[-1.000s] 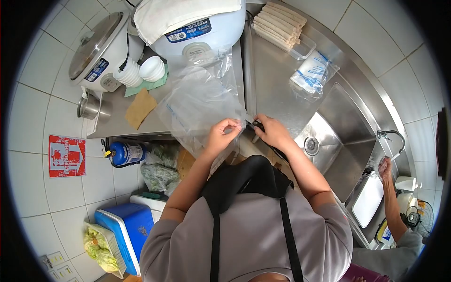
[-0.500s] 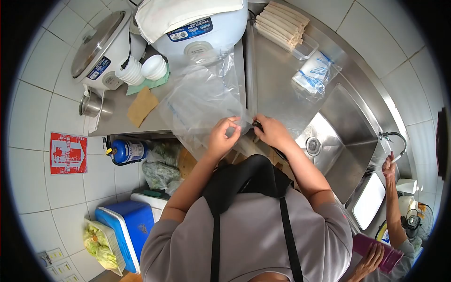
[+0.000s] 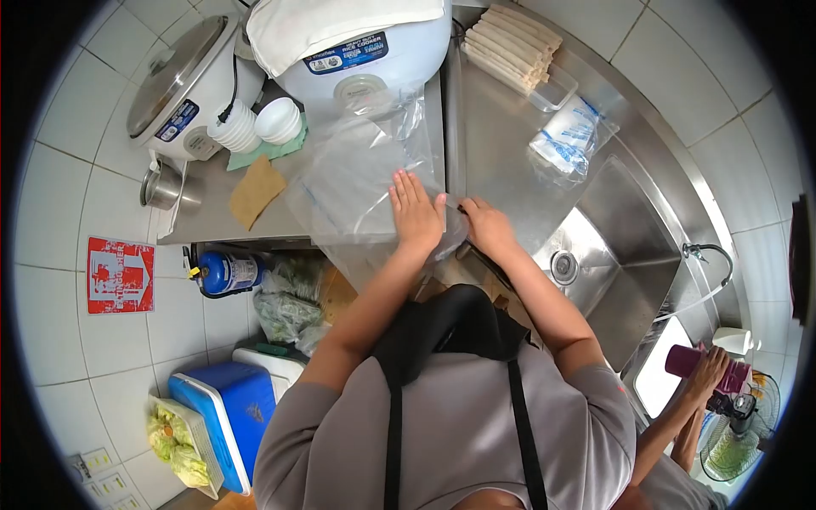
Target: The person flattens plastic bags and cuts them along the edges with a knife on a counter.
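Clear plastic bags (image 3: 340, 191) lie spread on the steel counter, their lower edge hanging over the front. My left hand (image 3: 417, 212) rests flat on the plastic, fingers straight, palm down. Close by on the right, my right hand (image 3: 490, 228) is closed around a black-handled tool (image 3: 462, 209) at the bag's right edge. Most of that tool is hidden by the hand and plastic, so its kind is unclear.
Behind the bags stands a rice cooker (image 3: 365, 64); stacked white bowls (image 3: 279, 121) sit left. A sink (image 3: 625, 246) is at right, beside a wrapped white pack (image 3: 568, 134). A co-worker's hand (image 3: 711, 369) holds a purple container (image 3: 685, 361).
My left hand has gone from a pinch to flat on the plastic, farther forward. My right hand shifted slightly. The co-worker's purple container moved up near the tap.
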